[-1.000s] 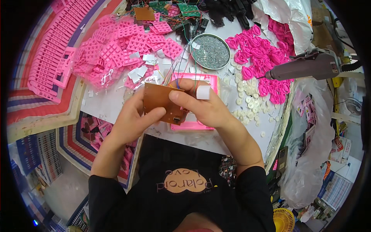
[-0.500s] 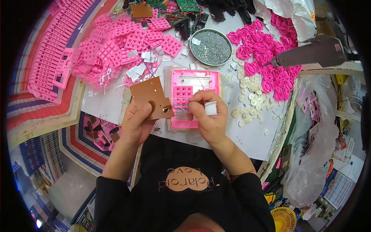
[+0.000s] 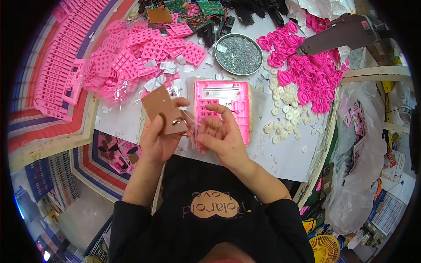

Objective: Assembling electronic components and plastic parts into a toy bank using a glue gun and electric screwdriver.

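Note:
A brown circuit board [image 3: 163, 107] is tilted above the table in my left hand [image 3: 158, 142]. The thumb presses on its plain face and the fingers are behind it. Beside the board's lower right corner is my right hand [image 3: 226, 142], thumb and index finger apart and the other fingers blurred by motion. Thin pale wires, too blurred to trace, run between the board and these fingers. Under my right hand lies an open pink plastic housing [image 3: 243, 127], with a pink key grid [image 3: 208, 103] and a silvery strip [image 3: 219, 92] inside.
Pink key grids [image 3: 131, 52] in a clear bag lie at left. A round tin [image 3: 239, 55] of small screws stands behind the housing. Pink rings [image 3: 313, 70] and white discs [image 3: 289, 114] lie at right. A dark power screwdriver [image 3: 335, 35] hangs over the rings.
My left hand has tilted the board and shifted it slightly left. My right hand has moved left and lower, its fingers spreading; the white square at it no longer shows. The screwdriver has swung upward.

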Action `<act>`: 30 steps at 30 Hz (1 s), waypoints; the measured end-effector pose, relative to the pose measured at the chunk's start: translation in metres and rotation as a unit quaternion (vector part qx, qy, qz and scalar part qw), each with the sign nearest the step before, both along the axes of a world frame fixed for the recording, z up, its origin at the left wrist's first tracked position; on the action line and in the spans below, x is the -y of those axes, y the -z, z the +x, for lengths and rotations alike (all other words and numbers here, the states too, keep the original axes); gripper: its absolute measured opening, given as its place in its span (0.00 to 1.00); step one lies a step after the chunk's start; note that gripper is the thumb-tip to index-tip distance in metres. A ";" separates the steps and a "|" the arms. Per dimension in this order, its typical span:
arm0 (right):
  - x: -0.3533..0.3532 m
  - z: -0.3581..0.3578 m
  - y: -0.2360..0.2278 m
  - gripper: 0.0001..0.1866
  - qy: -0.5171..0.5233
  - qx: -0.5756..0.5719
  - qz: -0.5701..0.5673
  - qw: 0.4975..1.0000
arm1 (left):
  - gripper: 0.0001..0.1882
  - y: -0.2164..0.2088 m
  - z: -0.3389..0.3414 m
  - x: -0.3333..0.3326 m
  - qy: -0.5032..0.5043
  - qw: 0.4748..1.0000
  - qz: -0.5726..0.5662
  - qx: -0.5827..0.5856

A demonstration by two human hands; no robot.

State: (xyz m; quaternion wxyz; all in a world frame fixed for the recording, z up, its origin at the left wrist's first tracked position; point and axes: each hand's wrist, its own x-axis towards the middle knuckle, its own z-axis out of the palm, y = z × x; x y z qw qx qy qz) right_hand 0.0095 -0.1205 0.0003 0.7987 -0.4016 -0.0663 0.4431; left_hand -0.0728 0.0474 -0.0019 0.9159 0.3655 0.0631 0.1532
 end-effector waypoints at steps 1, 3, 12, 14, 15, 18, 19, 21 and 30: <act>0.002 -0.002 -0.002 0.30 0.006 -0.006 -0.005 1.000 | 0.29 0.000 -0.001 -0.001 -0.010 1.000 0.006 -0.003; 0.009 -0.003 -0.005 0.30 0.016 -0.017 -0.014 1.000 | 0.29 -0.001 -0.003 -0.004 -0.032 0.999 0.018 -0.008; -0.003 0.022 -0.024 0.15 0.147 0.465 -0.179 0.855 | 0.22 0.004 -0.008 -0.005 -0.002 1.000 0.013 -0.007; -0.005 0.032 -0.013 0.15 0.154 0.525 -0.162 0.821 | 0.21 0.001 -0.009 -0.003 -0.003 0.999 0.034 -0.014; -0.005 0.035 -0.009 0.15 0.156 0.554 -0.152 0.803 | 0.21 0.001 -0.010 -0.003 -0.016 0.999 0.047 -0.018; 0.010 0.028 -0.022 0.13 0.211 0.656 -0.143 0.710 | 0.20 -0.002 -0.008 0.003 -0.073 0.994 0.049 -0.062; 0.014 0.021 -0.022 0.14 0.193 0.653 -0.146 0.718 | 0.20 -0.003 -0.007 0.005 -0.093 0.991 0.044 -0.081; 0.021 0.010 -0.020 0.15 0.157 0.645 -0.154 0.732 | 0.20 -0.003 -0.007 0.006 -0.062 0.995 0.034 -0.074; 0.016 0.013 -0.012 0.16 -0.009 0.125 -0.143 0.982 | 0.23 -0.007 -0.011 0.001 0.036 0.999 0.020 -0.008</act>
